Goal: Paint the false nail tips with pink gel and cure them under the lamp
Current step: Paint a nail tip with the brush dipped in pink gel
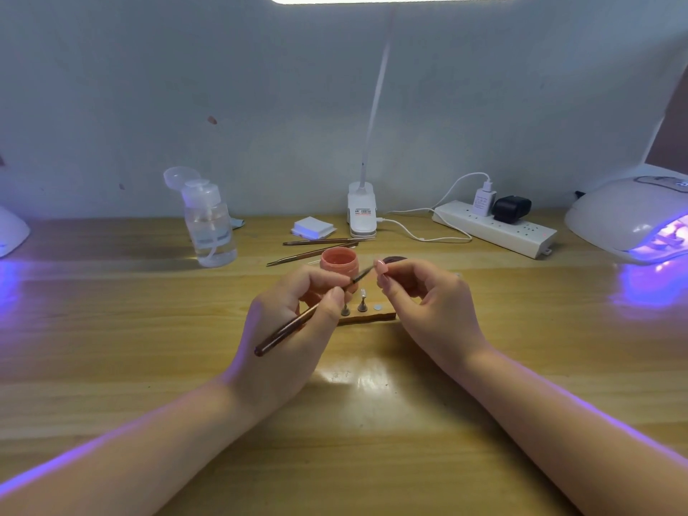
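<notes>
Both forearms are stretched over the glossy wooden table (111,329): a brush (294,322) is pinched in the left hand (294,322) and a pink nail tip (381,267) is gripped by the right hand (428,303), bristles meeting it. Just behind stands the open pink gel jar (338,260). Violet light is cast by a curing lamp (629,214) at far right, before a pale wall (260,87)
</notes>
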A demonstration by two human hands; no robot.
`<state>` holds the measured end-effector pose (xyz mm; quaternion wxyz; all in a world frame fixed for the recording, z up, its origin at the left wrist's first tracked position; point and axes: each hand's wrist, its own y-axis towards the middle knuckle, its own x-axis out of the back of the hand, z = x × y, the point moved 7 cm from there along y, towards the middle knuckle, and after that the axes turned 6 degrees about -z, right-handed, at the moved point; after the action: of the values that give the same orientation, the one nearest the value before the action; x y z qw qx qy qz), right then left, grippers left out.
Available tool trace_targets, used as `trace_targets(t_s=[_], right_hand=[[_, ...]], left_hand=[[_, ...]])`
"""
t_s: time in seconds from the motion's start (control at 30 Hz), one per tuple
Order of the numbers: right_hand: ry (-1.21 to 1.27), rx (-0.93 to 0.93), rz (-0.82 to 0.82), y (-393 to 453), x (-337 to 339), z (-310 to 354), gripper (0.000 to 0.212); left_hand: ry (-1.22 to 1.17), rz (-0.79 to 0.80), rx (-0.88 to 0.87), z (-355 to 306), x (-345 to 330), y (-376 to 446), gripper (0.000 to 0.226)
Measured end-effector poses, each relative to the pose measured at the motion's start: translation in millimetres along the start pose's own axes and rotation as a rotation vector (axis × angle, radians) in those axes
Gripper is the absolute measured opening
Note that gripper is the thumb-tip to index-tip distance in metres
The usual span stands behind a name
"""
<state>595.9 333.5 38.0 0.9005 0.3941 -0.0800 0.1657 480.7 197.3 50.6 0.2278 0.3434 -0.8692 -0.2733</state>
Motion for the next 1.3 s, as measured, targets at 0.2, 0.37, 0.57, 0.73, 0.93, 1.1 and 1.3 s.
trace_targets(t_s=[0.2, 0.37, 0.57, 0.73, 0.93, 1.1, 1.3], right_hand=[[-0.066, 0.077, -0.017, 0, 1, 6, 0.009], [-0.148, 0.191, -0.046, -1, 2, 16, 0.008], [-0.154, 0.206, -0.056, -1, 4, 17, 0.007], [-0.151, 0.191, -0.032, -1, 2, 17, 0.008], [-0.104, 0.083, -0.031, -1, 2, 8, 0.011], [-0.080, 0.067, -0.011, -1, 1, 8, 0.011], [-0.061, 0.040, -0.009, -1, 1, 6, 0.011]], left_hand=[[-0.046, -0.046, -0.008, -3, 4, -2, 0.018], [0.106, -0.046, -0.060, -6, 2, -1, 0.016], [0.121, -0.016, -0.140, -11, 3, -4, 0.018], [0.130, -0.058, -0.100, -11, 3, -2, 0.015], [0.073, 0.028, -0.093, -9, 0, -3, 0.020], [0.010, -0.017, -0.013, -5, 1, -1, 0.011], [-0.087, 0.019, 0.066, 1, 0, -2, 0.014]])
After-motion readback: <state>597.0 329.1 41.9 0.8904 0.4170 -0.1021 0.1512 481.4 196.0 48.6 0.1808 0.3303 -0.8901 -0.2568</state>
